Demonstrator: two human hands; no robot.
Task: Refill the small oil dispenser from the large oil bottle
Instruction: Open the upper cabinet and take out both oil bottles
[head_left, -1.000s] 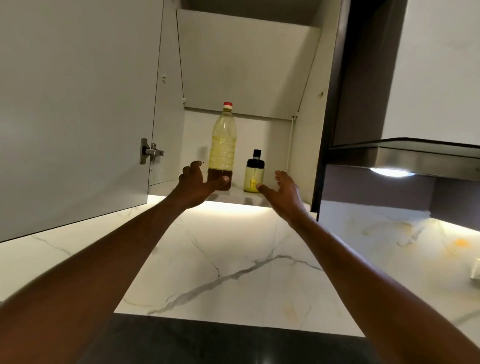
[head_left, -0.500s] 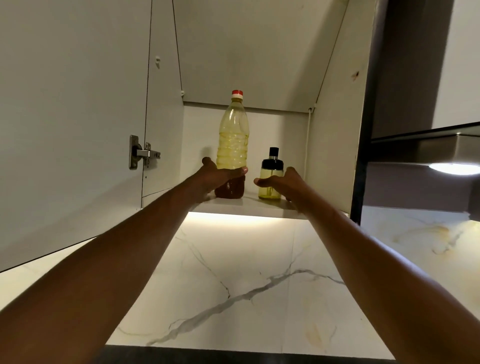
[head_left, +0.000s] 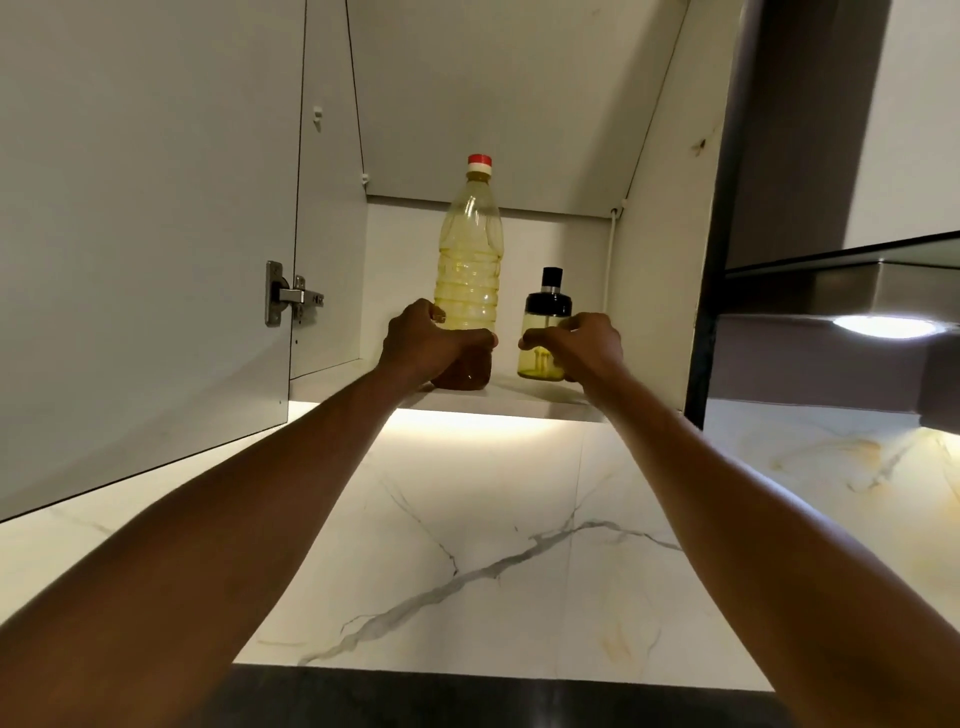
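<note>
1. The open wall cabinet (head_left: 665, 260) has a shelf (head_left: 519, 399) carrying both containers upright, side by side.
2. The large oil bottle (head_left: 470, 249) stands on the left, with the left hand (head_left: 421, 345) wrapped round its lower body.
3. The small oil dispenser (head_left: 545, 312) stands on the right, with the right hand (head_left: 582, 348) curled round it.

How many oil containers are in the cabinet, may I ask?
2: the bottle on the shelf, gripped by the left hand; the dispenser to its right, held by the right hand. No others show.

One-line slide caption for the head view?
Left hand grips the large oil bottle, right hand the small oil dispenser, both upright in the open cabinet.
</note>
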